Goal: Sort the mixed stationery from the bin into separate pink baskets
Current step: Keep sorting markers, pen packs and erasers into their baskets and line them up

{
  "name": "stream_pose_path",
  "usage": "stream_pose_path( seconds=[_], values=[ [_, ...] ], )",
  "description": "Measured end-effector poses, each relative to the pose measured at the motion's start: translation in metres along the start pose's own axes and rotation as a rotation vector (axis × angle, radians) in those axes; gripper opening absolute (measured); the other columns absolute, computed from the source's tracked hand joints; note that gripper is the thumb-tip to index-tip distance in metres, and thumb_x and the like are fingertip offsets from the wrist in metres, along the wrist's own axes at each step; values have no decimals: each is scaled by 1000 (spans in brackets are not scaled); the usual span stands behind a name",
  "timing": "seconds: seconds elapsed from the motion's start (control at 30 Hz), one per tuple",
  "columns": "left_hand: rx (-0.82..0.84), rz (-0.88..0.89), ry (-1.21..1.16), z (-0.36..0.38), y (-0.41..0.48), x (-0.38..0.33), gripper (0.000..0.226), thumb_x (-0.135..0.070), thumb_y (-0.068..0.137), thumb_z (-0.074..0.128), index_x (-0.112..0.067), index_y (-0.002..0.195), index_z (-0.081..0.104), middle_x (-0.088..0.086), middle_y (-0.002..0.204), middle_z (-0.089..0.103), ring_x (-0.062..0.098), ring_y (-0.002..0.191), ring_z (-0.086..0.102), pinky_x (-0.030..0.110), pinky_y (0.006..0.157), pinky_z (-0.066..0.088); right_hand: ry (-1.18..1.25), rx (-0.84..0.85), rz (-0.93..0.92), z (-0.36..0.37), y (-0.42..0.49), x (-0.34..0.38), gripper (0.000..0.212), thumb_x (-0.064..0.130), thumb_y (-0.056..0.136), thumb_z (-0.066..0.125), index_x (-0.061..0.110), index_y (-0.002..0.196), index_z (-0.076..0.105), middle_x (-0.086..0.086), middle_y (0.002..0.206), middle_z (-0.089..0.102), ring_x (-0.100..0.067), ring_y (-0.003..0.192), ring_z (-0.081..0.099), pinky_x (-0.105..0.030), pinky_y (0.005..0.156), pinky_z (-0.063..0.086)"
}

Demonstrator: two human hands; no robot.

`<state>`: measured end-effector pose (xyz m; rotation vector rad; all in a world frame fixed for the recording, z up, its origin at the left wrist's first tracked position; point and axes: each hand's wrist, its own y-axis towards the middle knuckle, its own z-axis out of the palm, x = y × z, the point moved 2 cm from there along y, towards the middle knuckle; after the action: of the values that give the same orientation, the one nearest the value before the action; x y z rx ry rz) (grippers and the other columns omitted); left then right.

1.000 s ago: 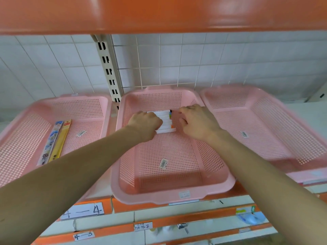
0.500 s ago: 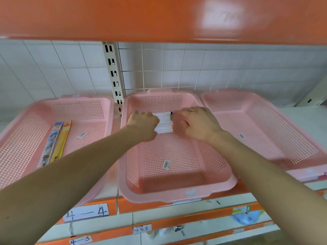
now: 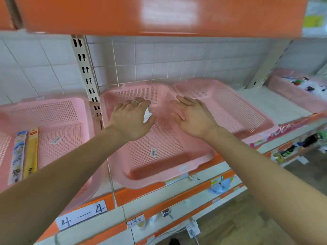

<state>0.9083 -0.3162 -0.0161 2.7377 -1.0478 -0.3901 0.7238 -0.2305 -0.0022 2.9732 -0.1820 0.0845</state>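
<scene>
Three pink baskets stand side by side on the shelf. In the middle basket (image 3: pixel 177 175) lies a white bundle of pens (image 3: pixel 147 114), mostly hidden under my left hand (image 3: pixel 130 119). That hand hovers over the bundle with relaxed, spread fingers and a ring on one finger. My right hand (image 3: pixel 192 116) is flat and open over the middle basket's right side, holding nothing. The left basket (image 3: pixel 53 110) holds two long flat packs, one blue-patterned (image 3: pixel 18 156) and one yellow (image 3: pixel 32 151). The right basket (image 3: pixel 235 105) holds nothing. A pink bin (image 3: pixel 290 96) with mixed stationery sits at the far right.
An orange shelf (image 3: pixel 159 15) hangs low overhead. A slotted metal upright (image 3: pixel 86 71) stands between the left and middle baskets. White tiles form the back wall. Lower shelves carry a "4—4" label (image 3: pixel 81 216) and small goods at the right.
Both hands have opened and drawn back from the white pen bundle, which stays in the middle basket. The camera has turned right, bringing the far-right bin into sight.
</scene>
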Motion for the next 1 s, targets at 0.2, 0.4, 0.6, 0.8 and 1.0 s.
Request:
stream_pose_path(
  seconds=[0.2, 0.4, 0.6, 0.8, 1.0],
  values=[
    [-18, 48, -10, -3, -9, -35, 67, -57, 89, 37, -18, 143, 45, 6, 140, 54, 36, 121, 54, 48, 98, 42, 1, -43, 78, -12, -31, -29, 51, 41, 100, 45, 25, 149, 40, -2, 160, 29, -24, 147, 26, -44, 120, 19],
    [-61, 101, 16, 3, -9, -106, 76, -62, 86, 25, -15, 139, 51, 8, 140, 56, 37, 119, 57, 48, 97, 43, 49, -111, 158, -31, -77, -94, 54, 44, 100, 44, 27, 151, 37, 2, 162, 26, -20, 148, 23, -40, 120, 14],
    [-74, 110, -27, 20, 6, -225, 78, -65, 85, 22, -18, 141, 50, 5, 145, 51, 35, 125, 53, 48, 100, 40, 36, -106, 210, -57, -155, -205, 59, 55, 99, 34, 30, 153, 30, 3, 163, 20, -19, 151, 15, -41, 122, 11],
    [-73, 151, -79, 46, 27, -350, 80, -65, 85, 19, -21, 146, 44, 3, 152, 44, 31, 133, 45, 46, 105, 34, 45, -134, 309, -83, -224, -314, 61, 60, 99, 30, 33, 154, 28, 4, 163, 20, -18, 151, 15, -43, 122, 12],
    [-53, 249, -77, 65, 50, -443, 78, -65, 86, 19, -19, 144, 45, 4, 151, 45, 32, 129, 49, 46, 102, 38, 52, -145, 402, -102, -272, -391, 59, 55, 101, 35, 32, 154, 27, 4, 164, 18, -17, 151, 11, -42, 121, 8]
  ],
)
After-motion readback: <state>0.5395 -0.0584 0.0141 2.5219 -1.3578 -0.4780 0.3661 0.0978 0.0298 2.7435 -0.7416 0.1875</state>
